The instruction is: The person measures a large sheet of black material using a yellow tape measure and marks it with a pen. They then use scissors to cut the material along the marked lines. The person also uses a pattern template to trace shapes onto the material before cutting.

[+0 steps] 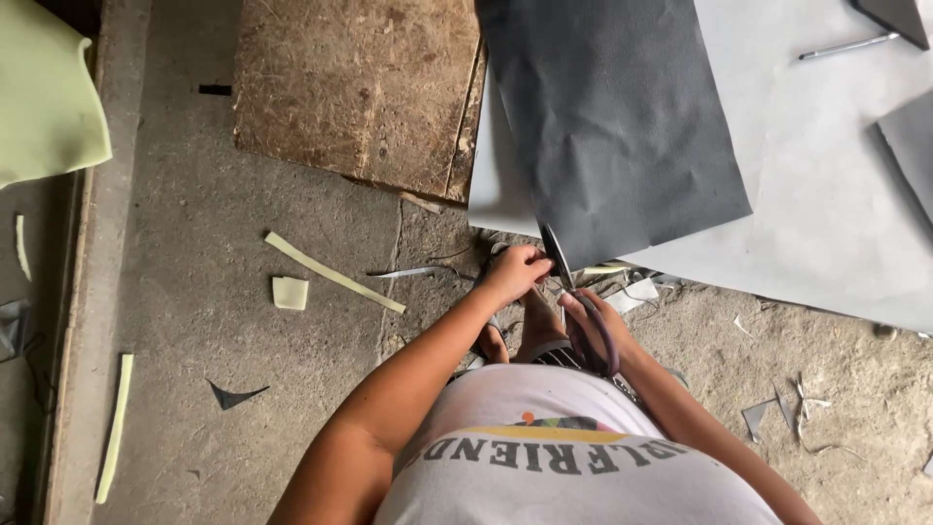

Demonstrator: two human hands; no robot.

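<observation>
We are closing the fingers (533, 261) of our left hand (513, 272) on the near edge of the dark grey sheet (612, 126), pinching it just left of the blades. Our right hand (589, 321) is gripping the purple-handled scissors (573, 292), whose blades are pointing away at that same edge. The dark sheet is lying on a larger pale grey sheet (826, 194) spreading far and right across the concrete floor (194, 292). To the left, yellow strips (332, 273) and a worn board (360, 92) are lying.
</observation>
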